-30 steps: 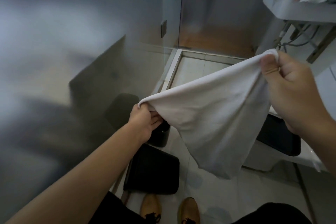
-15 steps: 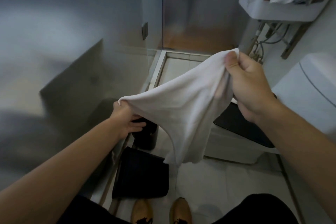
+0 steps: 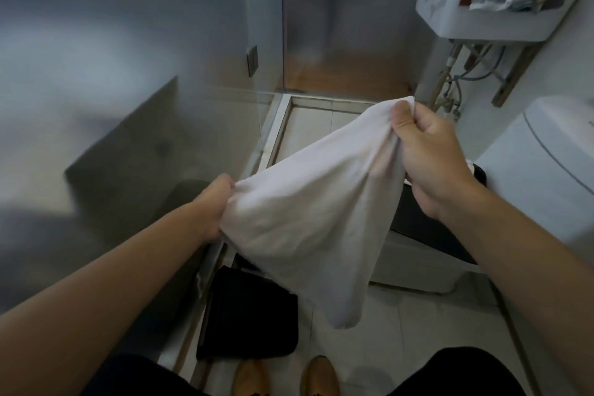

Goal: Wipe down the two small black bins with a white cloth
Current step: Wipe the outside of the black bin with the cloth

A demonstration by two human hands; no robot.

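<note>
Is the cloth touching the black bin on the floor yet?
No. The white cloth hangs in the air, stretched between the left hand and right hand, above the black bin.

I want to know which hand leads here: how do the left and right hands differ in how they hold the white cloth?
The left hand sits lower and nearer the glass partition, bunching one end of the white cloth. The right hand is raised higher, toward the toilet side, pinching the other end under its thumb. Both are closed on the cloth, which hangs slack between them above the floor.

A bathroom: toilet [image 3: 553, 170], wall sink [image 3: 475, 16], glass shower partition [image 3: 263, 42].
</note>
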